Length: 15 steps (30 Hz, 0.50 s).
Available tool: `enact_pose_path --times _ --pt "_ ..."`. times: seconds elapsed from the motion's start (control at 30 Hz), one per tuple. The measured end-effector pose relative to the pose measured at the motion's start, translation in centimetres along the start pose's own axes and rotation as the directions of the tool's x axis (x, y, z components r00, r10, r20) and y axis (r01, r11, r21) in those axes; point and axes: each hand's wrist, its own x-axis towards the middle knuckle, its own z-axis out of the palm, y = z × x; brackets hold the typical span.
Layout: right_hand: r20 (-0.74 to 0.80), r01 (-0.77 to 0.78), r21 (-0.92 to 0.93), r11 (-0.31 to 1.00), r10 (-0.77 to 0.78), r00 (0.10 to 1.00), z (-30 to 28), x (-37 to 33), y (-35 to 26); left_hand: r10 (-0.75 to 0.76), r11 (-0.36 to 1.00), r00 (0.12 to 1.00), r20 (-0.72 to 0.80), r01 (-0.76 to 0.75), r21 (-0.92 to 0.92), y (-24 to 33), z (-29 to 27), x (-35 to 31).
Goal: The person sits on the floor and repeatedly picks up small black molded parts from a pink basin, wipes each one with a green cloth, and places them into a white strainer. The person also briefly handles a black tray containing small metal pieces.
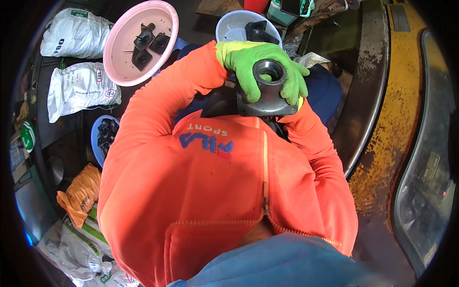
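Observation:
A black moulded part with a thick round collar and a flat, wider base is in front of my chest, collar facing up. My left hand, in a green glove with a yellow cuff, reaches over it from the far side. Its thumb and fingers wrap closed around both sides of the collar. My right hand is behind or under the part; only a bit of yellow at its wrist shows, and its fingers are hidden. Something green shows through the collar's opening.
A pink tub at the far left holds similar black parts. Beyond my hands stands a pale blue basket with black pieces. A blue tub of small black pieces and white sacks line the left. A rusty yellow machine borders the right.

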Motion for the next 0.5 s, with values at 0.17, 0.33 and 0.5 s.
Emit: enact_pose_path --times 0.17,0.33,0.5 --pt "-0.159 0.014 -0.184 0.983 -0.044 0.986 -2.9 3.2 -1.2 -0.056 0.821 0.964 -0.261 0.192 0.537 2.9 -2.5 0.0" --pt "-0.432 0.081 -0.098 0.992 -0.116 0.894 -2.6 4.2 -1.0 0.061 0.738 0.743 -0.666 0.416 0.531 1.1 1.4 0.7" --pt "-0.439 -0.052 -0.015 0.999 0.040 0.897 -1.3 2.6 -0.5 0.253 0.816 0.557 -0.791 0.316 0.484 -2.2 4.2 1.4"
